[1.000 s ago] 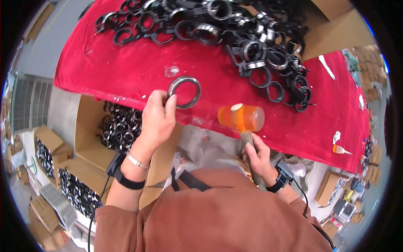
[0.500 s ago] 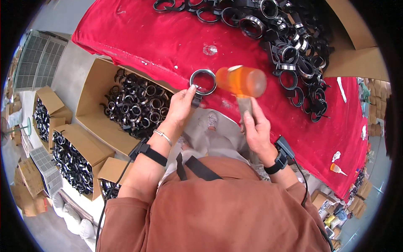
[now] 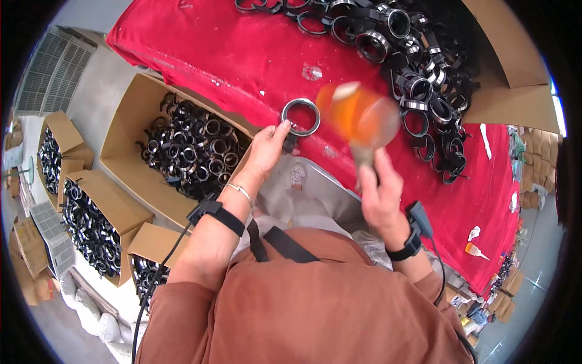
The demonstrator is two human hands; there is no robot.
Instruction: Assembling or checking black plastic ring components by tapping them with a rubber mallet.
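Note:
My left hand (image 3: 268, 148) is closed on the black stem of a ring-shaped part (image 3: 301, 117) with a shiny metal rim. The ring lies at the near edge of the red-covered table (image 3: 242, 67). To its right, my right hand (image 3: 382, 191) grips the handle of a mallet (image 3: 359, 113) with an orange, translucent head. Motion blurs the mallet head, which is raised beside the ring and apart from it. A pile of similar black ring parts (image 3: 424, 85) covers the far right of the table.
An open cardboard box (image 3: 124, 136) full of ring parts stands left of the table, with further filled boxes (image 3: 112, 194) behind it. Another cardboard box (image 3: 515, 100) sits at the table's right. A small orange-and-white bottle (image 3: 473, 249) lies near the right end.
The mallet has swung up and to the right, with my right hand tilting along. My left hand still holds the ring part in nearly the same place; the whole view has shifted slightly.

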